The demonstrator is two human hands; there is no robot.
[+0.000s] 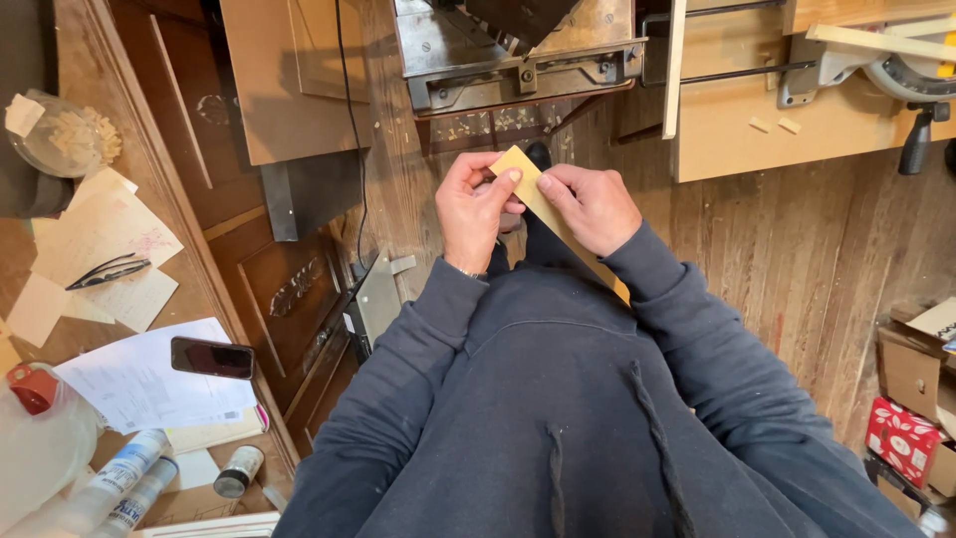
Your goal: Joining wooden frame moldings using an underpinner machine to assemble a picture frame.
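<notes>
A thin flat strip of light wood [538, 194] is held in front of my chest, running from upper left down to lower right. My left hand [473, 211] pinches its upper end, thumb on the top face. My right hand [595, 206] grips the strip just beside it, fingers curled over the edge. The strip's lower end [615, 286] slips behind my right sleeve. Both arms wear a dark blue hooded sweatshirt.
A wooden bench [60, 339] on the left carries papers, a dark phone [211, 358], black tweezers [108, 271], tubes and a small jar. A metal machine [518, 60] stands ahead, a mitre saw [896, 65] at top right, cardboard boxes [911, 389] at right on the plank floor.
</notes>
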